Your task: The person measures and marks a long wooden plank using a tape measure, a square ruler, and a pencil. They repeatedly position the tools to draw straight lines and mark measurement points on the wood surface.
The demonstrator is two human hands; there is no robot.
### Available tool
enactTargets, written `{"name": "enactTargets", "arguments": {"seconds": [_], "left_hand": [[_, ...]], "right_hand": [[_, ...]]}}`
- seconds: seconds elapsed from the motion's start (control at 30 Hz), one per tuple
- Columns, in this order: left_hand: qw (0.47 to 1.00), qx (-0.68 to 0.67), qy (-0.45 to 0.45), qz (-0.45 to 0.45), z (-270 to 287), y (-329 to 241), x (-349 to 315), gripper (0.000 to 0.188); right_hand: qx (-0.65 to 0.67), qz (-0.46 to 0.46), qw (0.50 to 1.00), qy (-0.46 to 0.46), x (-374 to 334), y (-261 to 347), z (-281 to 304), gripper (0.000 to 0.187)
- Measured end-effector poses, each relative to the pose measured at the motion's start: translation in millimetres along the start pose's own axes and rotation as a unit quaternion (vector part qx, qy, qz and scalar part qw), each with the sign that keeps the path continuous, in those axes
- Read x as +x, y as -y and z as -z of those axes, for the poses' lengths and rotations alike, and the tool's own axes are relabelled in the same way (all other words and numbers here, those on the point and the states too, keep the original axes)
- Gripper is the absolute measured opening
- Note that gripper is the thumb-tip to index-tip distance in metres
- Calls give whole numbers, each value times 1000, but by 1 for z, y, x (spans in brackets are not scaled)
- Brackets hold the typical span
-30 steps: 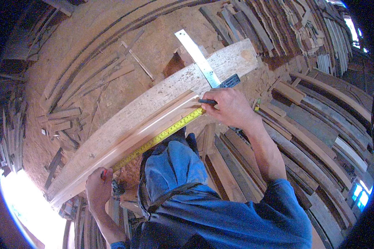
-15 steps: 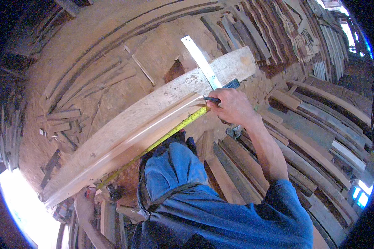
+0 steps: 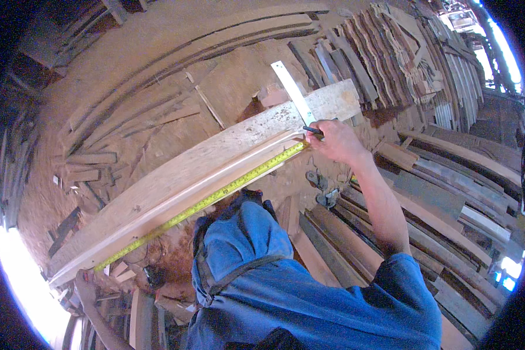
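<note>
A long pale beam [image 3: 181, 181] runs from lower left to upper right, with a curved, rough far edge and a smooth moulded near edge. My right hand [image 3: 343, 143] is at its right end, closed around a black pen [image 3: 312, 129]. Under or beside that hand, a try square's metal blade [image 3: 291, 87] lies across the wood; its handle is hidden. A yellow tape measure [image 3: 216, 199] is drawn out along the near side, its right end at my right fingers. By the beam's left end is my left hand [image 3: 83, 279], small and dim, its fingers hard to make out.
Stacked planks [image 3: 443, 192] fill the floor on the right. Wavy-edged boards [image 3: 361, 58] lie at the far right. Long curved strips [image 3: 198, 46] and offcuts [image 3: 90, 166] lie on the dusty ground beyond the beam. A small metal tool [image 3: 328, 198] stands near the planks.
My right hand has shifted slightly right and now covers the square's dark handle. My left hand has moved left to the beam's end, and more of the tape's yellow face shows.
</note>
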State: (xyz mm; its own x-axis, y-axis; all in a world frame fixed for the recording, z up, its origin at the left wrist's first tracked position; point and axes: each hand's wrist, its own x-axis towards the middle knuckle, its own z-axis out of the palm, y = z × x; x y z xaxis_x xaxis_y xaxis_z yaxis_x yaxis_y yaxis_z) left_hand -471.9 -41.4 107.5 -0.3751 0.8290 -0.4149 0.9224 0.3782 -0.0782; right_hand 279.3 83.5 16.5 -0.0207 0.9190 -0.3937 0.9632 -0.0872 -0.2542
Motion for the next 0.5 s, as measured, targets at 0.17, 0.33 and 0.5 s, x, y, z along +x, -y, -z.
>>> {"name": "enactTargets", "arguments": {"seconds": [0.17,0.33,0.5], "left_hand": [[994,-32,-98,-20,-25,70,15,34],[998,0,-53,-26,-49,130,56,37],[999,41,-21,0,-57,148,66,45]], "right_hand": [[-15,-26,1000,-5,-3,6,3,26],[-35,-13,999,21,-2,5,4,38],[-49,4,999,19,-1,3,4,39]]}}
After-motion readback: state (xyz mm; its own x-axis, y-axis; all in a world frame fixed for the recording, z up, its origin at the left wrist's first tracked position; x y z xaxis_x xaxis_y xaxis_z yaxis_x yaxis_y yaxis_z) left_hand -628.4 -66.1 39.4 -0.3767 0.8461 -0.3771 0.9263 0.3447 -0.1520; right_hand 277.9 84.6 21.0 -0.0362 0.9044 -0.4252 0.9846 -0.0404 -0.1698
